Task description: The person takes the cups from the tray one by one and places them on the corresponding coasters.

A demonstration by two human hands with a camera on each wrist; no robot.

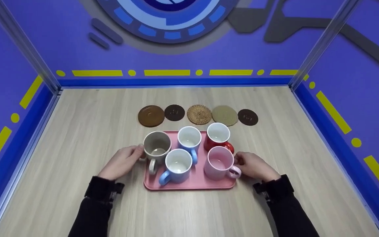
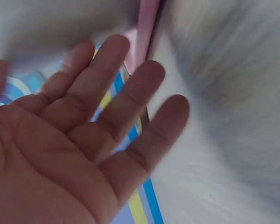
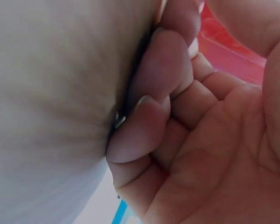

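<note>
We take the head view as a clock face centred on the tray, with 12 o'clock toward the back wall. The tray is pink and lies flat on the table. It bears five upright mugs:

- Grey mug: 10 o'clock, handle toward 6.
- Far blue mug: 12 o'clock, handle toward 5.
- Red mug: 1 o'clock, handle toward 4.
- Pink mug: 3 to 4 o'clock, handle toward 4.
- Near blue mug: 7 o'clock, handle toward 7 to 8.

We see the hands well apart, at opposite ends of the tray. The left hand is at 9 o'clock, beside the grey mug; the left wrist view shows its fingers extended, slightly spread and unclamped. We cannot tell whether it touches the mug. The right hand is at 3 o'clock, beside the pink mug's handle. Its fingers are curled, but we cannot tell whether they clamp the tray's edge.

Beyond the tray, from 11 to 1 o'clock, we find a row of five round coasters: brown coaster, left dark coaster, woven coaster, beige coaster and right dark coaster. The two dark coasters are the smallest.
</note>
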